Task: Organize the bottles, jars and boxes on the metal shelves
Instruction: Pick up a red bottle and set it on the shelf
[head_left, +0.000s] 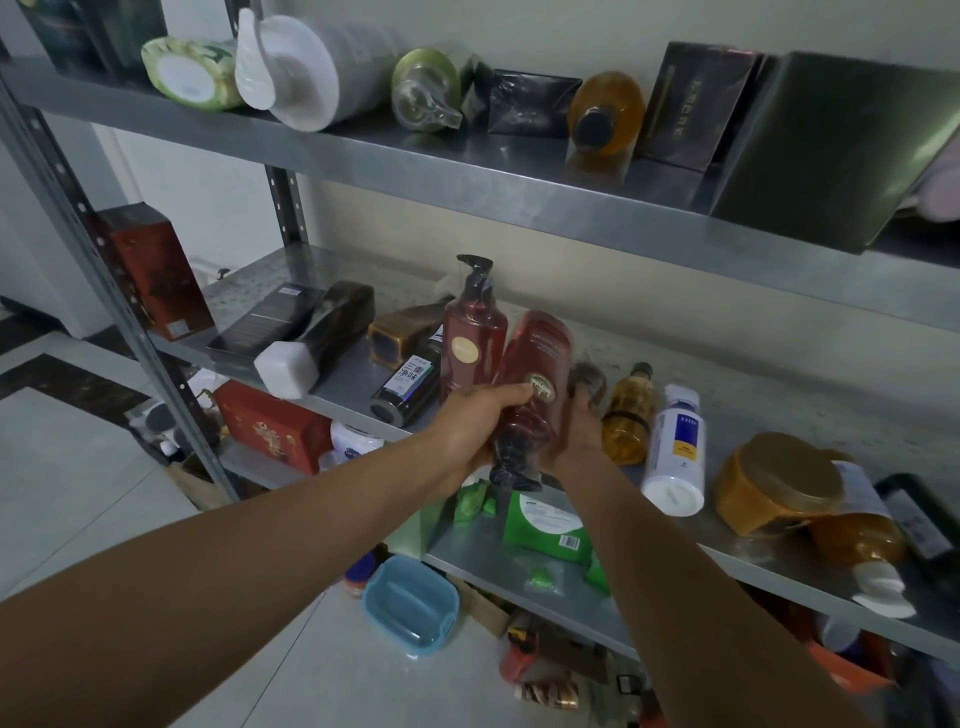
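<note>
Both hands lift a red pump bottle at the middle shelf

The left hand (470, 415) and right hand (574, 431) clasp the tilted red bottle (530, 384), pump toward us, over the middle shelf (779, 415) edge. Only its twin (470, 332) stands upright just left; the amber bottle (626, 415), white bottle (675, 447) and jar (774, 483) lie toppled right. Most remains.

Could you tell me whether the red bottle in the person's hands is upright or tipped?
Tipped: the held red bottle slants, black pump toward the camera, unlike the upright red bottle beside it.
</note>
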